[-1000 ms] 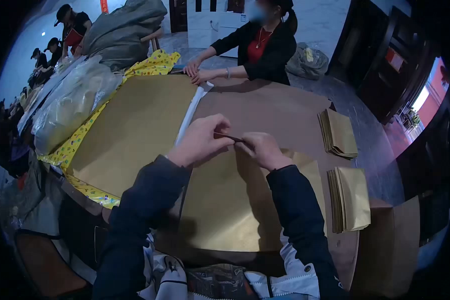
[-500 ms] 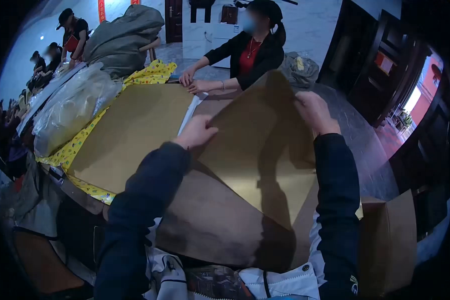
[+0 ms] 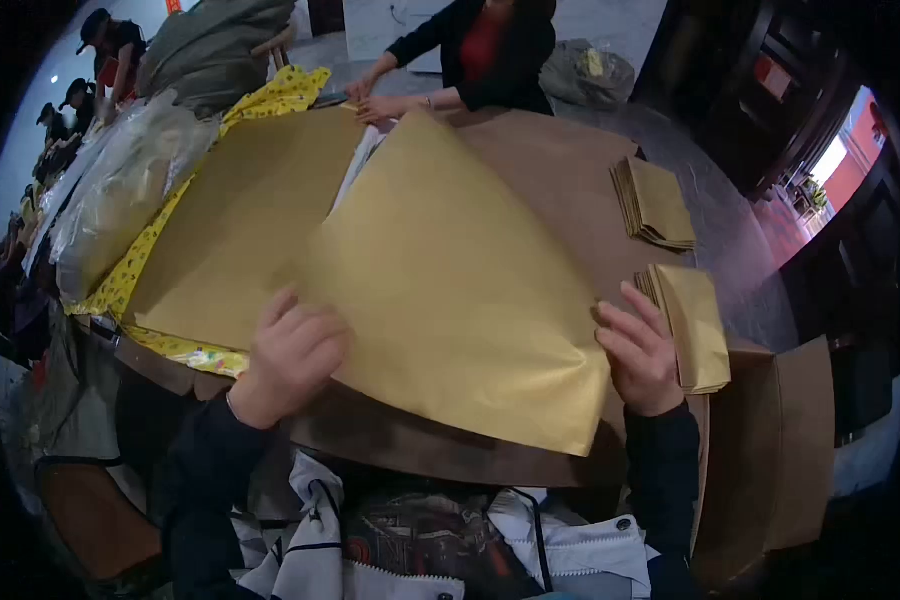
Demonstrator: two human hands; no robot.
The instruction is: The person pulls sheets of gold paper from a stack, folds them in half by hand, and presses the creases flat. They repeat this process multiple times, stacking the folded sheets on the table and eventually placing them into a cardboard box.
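A large gold-brown sheet of paper (image 3: 450, 290) lies slightly bowed across the middle of the table, its near right corner creased and raised. Beside the sheet's left edge is my left hand (image 3: 292, 355), blurred, with loosely bent fingers and nothing visible in them. My right hand (image 3: 642, 350) is at the creased right edge, fingers spread apart, fingertips close to or touching the paper. Under and left of it lies a stack of similar flat sheets (image 3: 235, 205) on yellow patterned wrapping (image 3: 160, 245).
Two folded brown paper bundles (image 3: 655, 205) (image 3: 695, 325) lie along the right of the brown table (image 3: 560, 160). An open cardboard box (image 3: 770, 450) stands at the right front. Clear plastic bags (image 3: 135, 190) crowd the left. Across the table, a person's hands (image 3: 380, 100) rest near the stack.
Both hands have come down toward me, and the raised sheet has been lowered and spread over the table. My fingers have loosened from its far edge. The folded bundles at right have become visible.
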